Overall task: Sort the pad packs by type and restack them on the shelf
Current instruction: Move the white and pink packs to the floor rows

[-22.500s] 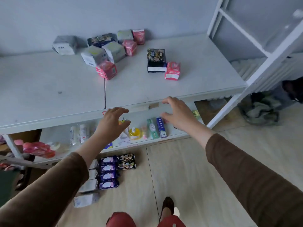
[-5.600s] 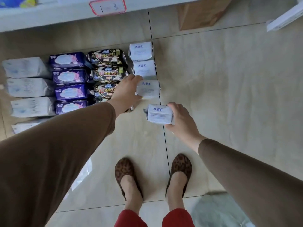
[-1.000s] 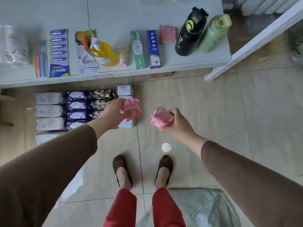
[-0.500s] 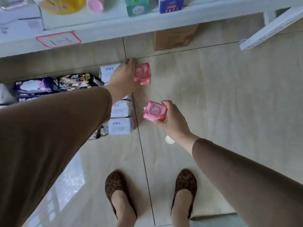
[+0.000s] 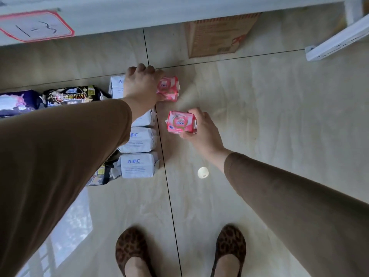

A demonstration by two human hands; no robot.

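2 pink packs are in my hands: my left hand (image 5: 142,84) holds 1 pink pack (image 5: 168,88) low over the floor (image 5: 259,116), just right of the top white pack (image 5: 115,84), and my right hand (image 5: 201,128) holds the other pink pack (image 5: 181,121) a little nearer me. Each grip is curled snug round its pack. I judge I am starting a new pink column beside the white packs (image 5: 138,163), with black packs (image 5: 73,95) and purple ones (image 5: 18,100) further left. If I set the left pack down crooked it can nudge the white row out of line. These wrappers look slick and soft, so a loose pinch could let 1 slip and tumble. My left sleeve (image 5: 60,156) hides part of the rows, so I could brush them without noticing.
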